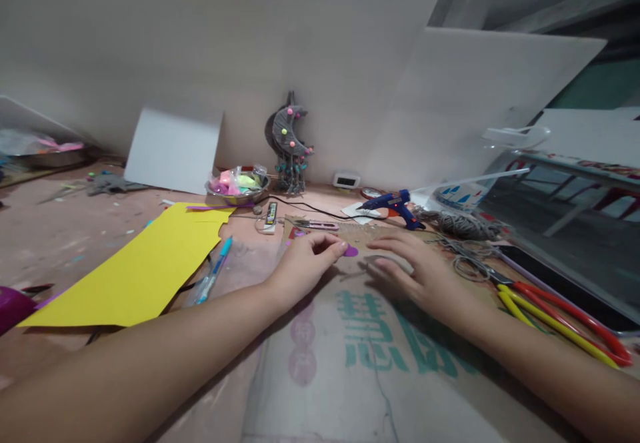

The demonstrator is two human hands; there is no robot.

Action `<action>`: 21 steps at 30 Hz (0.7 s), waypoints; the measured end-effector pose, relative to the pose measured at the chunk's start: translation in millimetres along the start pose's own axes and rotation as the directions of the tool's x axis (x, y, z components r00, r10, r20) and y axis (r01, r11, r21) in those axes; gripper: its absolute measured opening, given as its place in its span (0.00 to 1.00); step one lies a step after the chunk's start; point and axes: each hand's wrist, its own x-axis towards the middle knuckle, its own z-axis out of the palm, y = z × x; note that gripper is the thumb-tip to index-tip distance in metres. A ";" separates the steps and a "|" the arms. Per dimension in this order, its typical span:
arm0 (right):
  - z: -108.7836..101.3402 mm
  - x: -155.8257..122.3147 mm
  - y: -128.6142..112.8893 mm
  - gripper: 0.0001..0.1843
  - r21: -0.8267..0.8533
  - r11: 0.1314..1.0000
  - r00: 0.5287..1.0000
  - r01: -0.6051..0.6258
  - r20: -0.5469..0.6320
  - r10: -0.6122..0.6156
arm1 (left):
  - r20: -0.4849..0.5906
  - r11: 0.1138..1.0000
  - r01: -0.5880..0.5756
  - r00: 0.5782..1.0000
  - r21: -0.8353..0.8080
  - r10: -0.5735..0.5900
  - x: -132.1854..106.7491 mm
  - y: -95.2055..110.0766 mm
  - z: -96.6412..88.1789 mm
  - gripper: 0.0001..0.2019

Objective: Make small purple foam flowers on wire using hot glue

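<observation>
My left hand (313, 259) is closed in a pinch on a small purple paper piece (351, 251), whose rounded end shows past the fingertips. It is just above a printed cardboard sheet (300, 403). To the right, my right hand (413, 269) has its fingers apart, with a gap between thumb and forefinger. Beneath it a curved grey piece (387, 258) and a strand of grey yarn show partly; whether the fingers touch them I cannot tell. Beyond the hands lie a pink utility knife (320, 226) and a blue glue gun (393, 201).
Yellow paper (135, 269) and a blue pen (216, 269) are on the left. Scissors (560, 316), a phone (570, 289) and grey yarn (465, 225) lie on the right. A grey moon ornament (290, 136) and a bowl of coloured clay (237, 193) stand at the back.
</observation>
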 end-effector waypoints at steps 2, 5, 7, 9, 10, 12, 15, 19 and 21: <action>-4.1 4.0 -7.2 0.14 0.081 0.990 0.993 -0.116 -0.013 0.117 | 0.007 1.000 0.016 1.000 -0.011 -0.016 -0.2 0.1 0.4 0.10; -2.8 10.3 -16.0 0.14 0.159 0.961 0.973 -0.224 0.091 0.212 | 0.027 0.999 0.041 0.999 -0.007 -0.041 -0.5 1.2 0.8 0.10; 2.0 13.7 -17.9 0.13 0.187 0.954 0.966 -0.235 0.151 0.208 | 0.046 0.999 0.042 0.998 0.001 -0.042 -0.8 1.7 0.9 0.09; 6.8 16.3 -17.6 0.13 0.207 0.946 0.959 -0.250 0.189 0.212 | 0.062 0.999 0.036 0.997 0.010 -0.037 -0.9 1.8 0.7 0.10; 8.3 17.3 -17.3 0.13 0.215 0.943 0.955 -0.256 0.206 0.213 | 0.066 0.999 0.032 0.997 0.017 -0.033 -1.1 1.7 0.7 0.10; 8.5 18.9 -17.2 0.14 0.233 0.939 0.951 -0.252 0.238 0.196 | 0.066 0.999 0.014 0.998 0.035 -0.017 -1.3 1.5 1.0 0.10; 2.2 21.2 -15.9 0.14 0.269 0.938 0.949 -0.219 0.282 0.141 | 0.072 0.998 -0.016 0.997 0.057 0.012 -1.5 1.1 2.2 0.09; -10.8 26.1 8.3 0.16 0.200 0.949 0.966 -0.242 0.144 0.216 | 0.040 0.998 -0.008 0.999 0.054 0.006 -0.6 0.1 3.3 0.08; -15.9 29.8 33.4 0.16 0.140 0.944 0.944 -0.299 -0.101 0.314 | 0.015 0.999 -0.010 1.000 0.041 0.010 0.2 -0.1 2.6 0.09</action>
